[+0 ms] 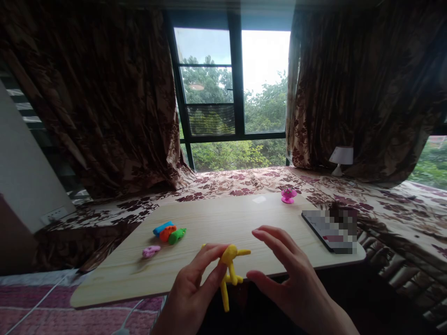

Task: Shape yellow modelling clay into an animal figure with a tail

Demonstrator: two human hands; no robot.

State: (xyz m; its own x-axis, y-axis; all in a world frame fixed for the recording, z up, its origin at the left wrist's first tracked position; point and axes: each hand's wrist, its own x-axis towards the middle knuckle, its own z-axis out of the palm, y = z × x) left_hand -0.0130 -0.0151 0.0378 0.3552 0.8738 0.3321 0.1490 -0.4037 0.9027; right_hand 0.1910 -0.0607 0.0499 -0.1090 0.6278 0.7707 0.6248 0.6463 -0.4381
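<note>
Patterned curtains (pixel 115 93) flank a window (pixel 266 83) with trees outside; a pale wooden surface (pixel 216 211) stands before it. Over its near edge is the yellow figure (pixel 229 255), in the left hand (pixel 195 284), whose grip pinches it between thumb and fingers. The long axis runs roughly upright in view: the round lump sits on top, and the longest limb points down, toward the wearer. A thin spike juts from the lump to the right, almost level, toward the right hand (pixel 291 263). That hand's grip is released, thumb and fingers spread, just beside the figure and apart from it. Left on the surface lie blue (pixel 162 228), orange (pixel 167 234), green (pixel 177 236) and pink (pixel 151 251) pieces.
</note>
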